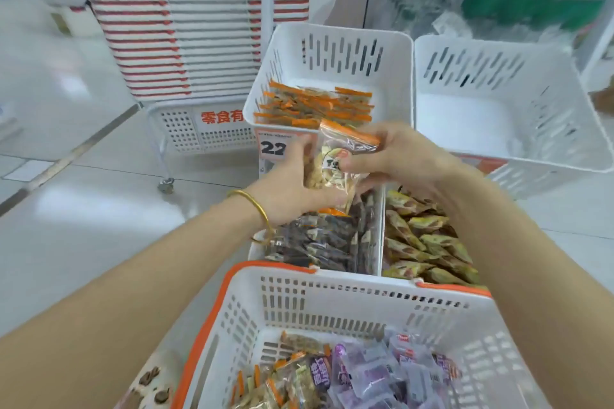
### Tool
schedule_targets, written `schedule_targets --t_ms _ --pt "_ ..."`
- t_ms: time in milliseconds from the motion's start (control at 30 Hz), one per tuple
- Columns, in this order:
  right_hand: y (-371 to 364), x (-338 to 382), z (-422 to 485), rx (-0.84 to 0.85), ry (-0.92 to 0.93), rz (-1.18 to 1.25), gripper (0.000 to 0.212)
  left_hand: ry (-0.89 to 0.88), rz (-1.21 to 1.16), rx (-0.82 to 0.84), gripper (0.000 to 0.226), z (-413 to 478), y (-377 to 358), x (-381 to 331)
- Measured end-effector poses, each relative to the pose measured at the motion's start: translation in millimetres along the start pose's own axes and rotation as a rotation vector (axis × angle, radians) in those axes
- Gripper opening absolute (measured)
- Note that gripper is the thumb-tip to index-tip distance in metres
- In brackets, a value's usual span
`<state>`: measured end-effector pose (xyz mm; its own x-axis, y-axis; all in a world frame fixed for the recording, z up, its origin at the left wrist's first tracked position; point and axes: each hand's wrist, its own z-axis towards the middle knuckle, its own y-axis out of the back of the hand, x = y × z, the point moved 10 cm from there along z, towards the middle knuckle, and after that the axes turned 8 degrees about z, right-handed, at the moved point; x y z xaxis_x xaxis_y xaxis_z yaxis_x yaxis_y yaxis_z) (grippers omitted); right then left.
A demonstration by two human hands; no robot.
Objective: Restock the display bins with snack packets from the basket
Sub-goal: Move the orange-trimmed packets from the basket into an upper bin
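Packet (335,156): clear with an orange top strip, held upright between both hands at the near wall of the upper bin (332,35).
Left hand (292,183): fingers curl round the packet's left edge; gold bangle (259,206) on the wrist.
Right hand (398,156): thumb and fingers pinch the packet's right side.
Upper bin: white, holds orange-edged packets (315,106).
Basket (332,305): orange-rimmed, nearest the camera, holds purple and orange-edged packets.

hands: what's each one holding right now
Left hand: grips the clear orange-edged snack packets.
Right hand: pinches the same packets.
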<state>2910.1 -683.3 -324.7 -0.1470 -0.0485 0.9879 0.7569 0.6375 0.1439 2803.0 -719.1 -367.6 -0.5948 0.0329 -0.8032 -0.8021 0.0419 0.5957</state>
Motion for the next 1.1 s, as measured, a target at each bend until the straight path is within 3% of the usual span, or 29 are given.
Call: schedule_targets --t_ms 133,200,267,367,500,667,900,1000,1100 --pt "61.4 60.0 69.5 -0.347 0.227 0.014 0.018 -0.095 0.538 -0.457 0.082 42.1 78.6 -10.8" --pt "76.1 80.3 112.5 -0.475 0.331 -0.134 0.021 -0.122 0.764 -0.456 0.069 55.3 87.4 -9.0" --pt "72.2 86.8 161.3 -0.516 0.390 -0.381 0.022 -0.151 0.874 -0.430 0.070 65.0 89.7 -2.1" --pt "56.9 67.3 229.8 -0.481 0.344 -0.672 0.023 -0.209 0.943 -0.427 0.066 75.4 90.5 9.1" --pt "49.2 43.8 274.9 -0.493 0.286 -0.872 0.016 -0.205 0.976 -0.423 0.061 78.8 86.8 23.4" --pt "33.6 32.2 289.8 -0.287 0.164 -1.051 0.019 -0.234 0.969 -0.446 0.059 76.6 85.8 22.3" --pt "27.8 20.0 273.1 -0.080 0.009 -0.935 0.047 -0.231 0.960 -0.426 0.060 70.8 87.0 17.0" --pt "31.1 33.4 247.3 -0.123 0.011 -0.739 0.062 -0.229 0.944 -0.451 0.063 48.4 90.1 7.6" --pt "28.0 57.4 187.6 -0.188 0.150 -0.655 0.059 -0.222 0.901 -0.452 0.059 10.3 86.2 -1.5"
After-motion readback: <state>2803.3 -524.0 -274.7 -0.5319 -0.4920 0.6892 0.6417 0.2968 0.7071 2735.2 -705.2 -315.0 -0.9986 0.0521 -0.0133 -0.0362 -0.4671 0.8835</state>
